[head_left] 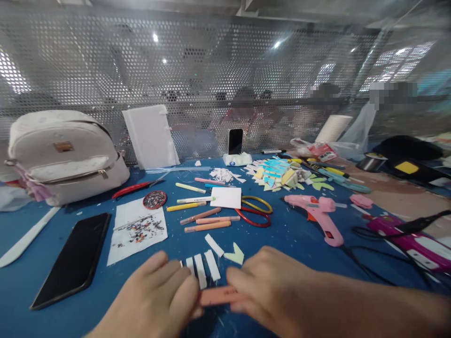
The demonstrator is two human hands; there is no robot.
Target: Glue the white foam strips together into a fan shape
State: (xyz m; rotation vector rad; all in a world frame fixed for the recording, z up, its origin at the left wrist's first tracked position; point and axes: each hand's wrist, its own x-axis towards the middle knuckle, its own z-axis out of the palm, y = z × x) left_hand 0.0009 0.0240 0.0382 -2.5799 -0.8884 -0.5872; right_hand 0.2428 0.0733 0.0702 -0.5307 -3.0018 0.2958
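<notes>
Between my hands, close to me over the blue table, is an orange marker [221, 296] with small dark print, lying almost level. My left hand [158, 293] is closed around its left end, and my right hand [268, 286] grips the other end; both ends are hidden by fingers. Just beyond my knuckles lie several white paper strips [212, 265] and a pale green notched piece [235, 254]. Farther off are several more markers, among them an orange one [207, 226] and a yellow one [186, 206]. A white card [226, 197] covers the blades of red- and yellow-handled scissors [259, 205].
A pink glue gun [319, 211] and a magenta power strip [405, 237] with black cables lie at right. Left are a phone [73, 258], a sheet with small beads [139, 230] and a white backpack [66, 155]. Cut paper pieces [282, 173] are heaped behind.
</notes>
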